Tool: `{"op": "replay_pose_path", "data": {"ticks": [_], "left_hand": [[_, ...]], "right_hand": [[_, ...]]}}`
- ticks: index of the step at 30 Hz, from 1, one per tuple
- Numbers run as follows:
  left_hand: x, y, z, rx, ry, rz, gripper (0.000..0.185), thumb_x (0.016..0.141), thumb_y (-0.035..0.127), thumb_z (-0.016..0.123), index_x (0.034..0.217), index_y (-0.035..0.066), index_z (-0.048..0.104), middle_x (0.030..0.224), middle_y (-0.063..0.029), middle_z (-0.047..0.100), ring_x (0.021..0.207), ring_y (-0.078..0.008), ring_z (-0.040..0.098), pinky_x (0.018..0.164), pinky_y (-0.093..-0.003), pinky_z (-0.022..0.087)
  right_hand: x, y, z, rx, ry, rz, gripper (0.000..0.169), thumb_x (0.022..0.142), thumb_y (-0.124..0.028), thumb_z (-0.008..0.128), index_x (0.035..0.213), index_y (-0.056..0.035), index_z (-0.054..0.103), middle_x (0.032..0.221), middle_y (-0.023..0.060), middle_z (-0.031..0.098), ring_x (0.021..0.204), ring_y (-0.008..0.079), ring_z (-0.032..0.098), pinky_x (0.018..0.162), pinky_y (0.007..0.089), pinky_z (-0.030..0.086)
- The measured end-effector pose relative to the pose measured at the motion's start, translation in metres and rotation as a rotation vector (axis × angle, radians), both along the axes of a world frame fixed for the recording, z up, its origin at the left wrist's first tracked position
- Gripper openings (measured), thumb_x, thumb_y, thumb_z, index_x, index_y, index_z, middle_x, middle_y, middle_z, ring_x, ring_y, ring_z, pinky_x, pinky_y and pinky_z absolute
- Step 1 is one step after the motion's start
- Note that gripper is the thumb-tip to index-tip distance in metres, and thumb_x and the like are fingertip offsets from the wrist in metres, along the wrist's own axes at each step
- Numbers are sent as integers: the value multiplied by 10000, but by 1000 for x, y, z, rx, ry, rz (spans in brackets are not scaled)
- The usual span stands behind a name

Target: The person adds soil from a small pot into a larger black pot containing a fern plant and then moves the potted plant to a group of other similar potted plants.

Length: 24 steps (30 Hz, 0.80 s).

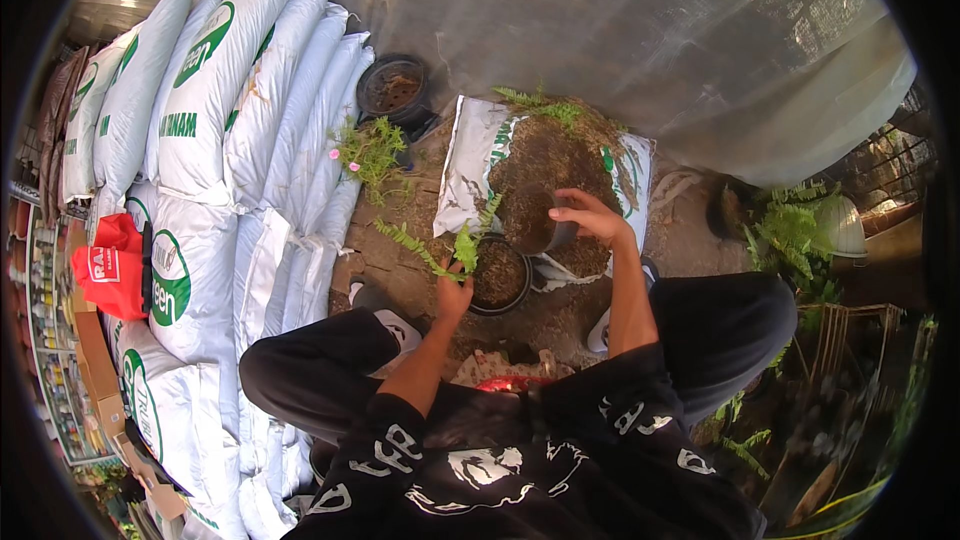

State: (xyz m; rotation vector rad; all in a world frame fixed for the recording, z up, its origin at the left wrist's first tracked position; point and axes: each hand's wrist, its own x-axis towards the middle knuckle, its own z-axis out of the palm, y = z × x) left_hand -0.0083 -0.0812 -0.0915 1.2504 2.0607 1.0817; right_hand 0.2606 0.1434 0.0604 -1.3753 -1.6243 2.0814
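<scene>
My left hand [454,291] grips a small green fern [466,247] near its base, at the left rim of a black plastic pot [499,281]. Dark soil fills much of that pot. In my right hand [592,219] is a dark plastic cup-like container [551,236], tilted and holding brown soil, just above and right of the pot. Behind it, a heap of loose brown potting mix [562,154] lies on an opened white sack [459,169]. The fern's roots are hidden by my hand and the pot.
Stacked white sacks [199,240] rise along the left, with a red bag [112,270] on them. Another black pot [394,90] and a pink-flowered plant [371,154] stand beside the stack. Potted ferns [795,229] are at right. Plastic sheeting [600,30] hangs behind.
</scene>
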Motion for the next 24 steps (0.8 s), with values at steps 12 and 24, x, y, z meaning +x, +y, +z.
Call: {"op": "replay_pose_path", "data": {"ticks": [12,24], "left_hand": [[1,1,28,-53,118,-77,390,762,23,670,1147,3,608,1220,-302,549,1098,-472,555,937,-502,454],[4,4,31,-138,66,-16,338,771,7,651,1104,-18,601,1290,-324,507,1164,-499,510,972,-509,439]], "right_hand": [[-65,-25,25,336,-394,390,1153,451,-678,817,1364,-37,526,1373,220,527,1256,365,528,996,422,453],[-70,-30,34,332,-399,418,1112,494,-647,827,1370,-37,517,1362,219,540,1240,355,543,1011,393,446]]}}
